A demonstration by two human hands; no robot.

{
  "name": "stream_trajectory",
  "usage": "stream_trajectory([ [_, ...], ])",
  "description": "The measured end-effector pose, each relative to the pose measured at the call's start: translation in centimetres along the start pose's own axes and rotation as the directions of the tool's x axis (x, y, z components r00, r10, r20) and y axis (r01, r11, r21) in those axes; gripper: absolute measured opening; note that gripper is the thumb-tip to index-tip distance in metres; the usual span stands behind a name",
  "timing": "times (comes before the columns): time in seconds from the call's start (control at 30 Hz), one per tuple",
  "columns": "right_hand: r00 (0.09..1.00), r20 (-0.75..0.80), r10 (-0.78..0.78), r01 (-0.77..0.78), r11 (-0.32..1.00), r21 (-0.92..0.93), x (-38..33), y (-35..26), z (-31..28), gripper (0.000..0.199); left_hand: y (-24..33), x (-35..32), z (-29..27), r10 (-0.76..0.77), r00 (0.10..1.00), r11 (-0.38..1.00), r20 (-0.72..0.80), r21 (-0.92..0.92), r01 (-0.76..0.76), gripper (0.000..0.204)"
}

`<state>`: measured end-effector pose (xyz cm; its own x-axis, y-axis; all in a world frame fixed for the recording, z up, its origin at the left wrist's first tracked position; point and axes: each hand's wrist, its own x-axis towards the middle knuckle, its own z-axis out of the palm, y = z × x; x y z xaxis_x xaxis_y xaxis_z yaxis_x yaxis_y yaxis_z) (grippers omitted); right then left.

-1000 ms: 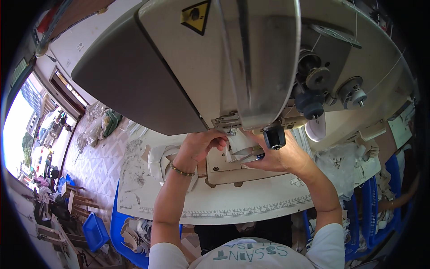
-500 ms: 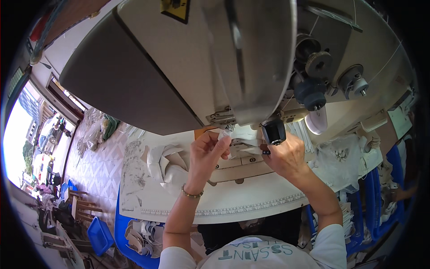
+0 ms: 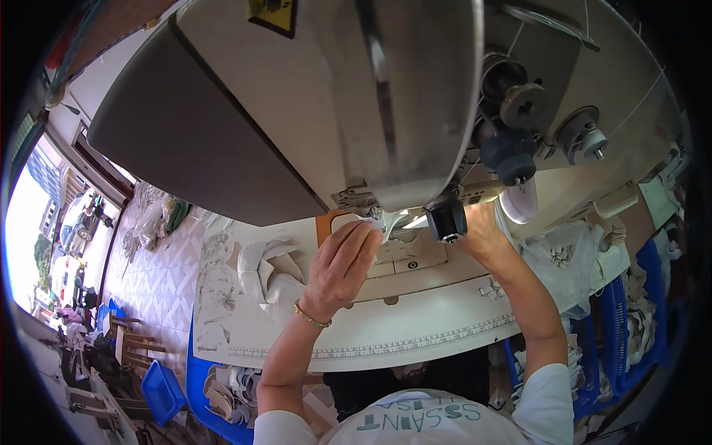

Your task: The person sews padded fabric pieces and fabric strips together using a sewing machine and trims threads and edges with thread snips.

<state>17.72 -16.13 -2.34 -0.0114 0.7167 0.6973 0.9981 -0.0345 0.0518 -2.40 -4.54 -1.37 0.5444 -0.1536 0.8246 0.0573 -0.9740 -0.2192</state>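
A large pale sewing machine (image 3: 311,96) spans the top of the view. Beneath its needle area, my left hand (image 3: 343,261) has its fingers pressed together on the edge of a white piece of material (image 3: 391,221). My right hand (image 3: 480,231) reaches in at the right side of the sewing area, behind a black rounded machine part (image 3: 447,220). That part and the machine head hide its fingers, so what it holds cannot be made out. Between the hands lies the beige machine plate (image 3: 411,271).
White cut pieces (image 3: 271,271) lie piled left on the white table (image 3: 356,360), whose front edge carries a ruler strip. A clear plastic bag (image 3: 552,256) rests at the right. Blue baskets (image 3: 200,389) of pieces stand below. Small metal parts (image 3: 490,288) sit near my right forearm.
My right hand has moved away from me, deeper behind the black part, and a dark item near its fingers is out of sight. My left hand has turned, its back now showing.
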Motion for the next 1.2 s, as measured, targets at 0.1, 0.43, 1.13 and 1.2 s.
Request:
stream_trajectory([
  [0.1,1.000,-0.013,-0.009,0.009,1.000,0.016,0.0,0.4,0.4,0.019,0.0,0.0,0.2,-0.004,1.000,1.000,-0.013,0.001,0.004,0.033],
  [0.43,0.999,0.015,0.043,-0.044,0.997,0.070,0.3,0.9,1.1,0.018,-0.3,0.6,0.7,-0.064,0.998,0.996,-0.008,-0.064,0.063,0.032],
  [1.13,0.993,-0.120,0.013,0.029,0.939,0.343,0.2,-5.1,-1.7,0.058,1.0,0.9,-0.4,-0.607,0.339,-0.487,0.719,-0.673,0.557,0.017],
  [1.2,0.994,-0.110,-0.022,0.056,0.949,0.311,0.3,-5.3,-1.7,0.060,1.0,0.7,-0.4,-0.613,0.353,-0.495,0.707,-0.691,0.526,0.021],
])
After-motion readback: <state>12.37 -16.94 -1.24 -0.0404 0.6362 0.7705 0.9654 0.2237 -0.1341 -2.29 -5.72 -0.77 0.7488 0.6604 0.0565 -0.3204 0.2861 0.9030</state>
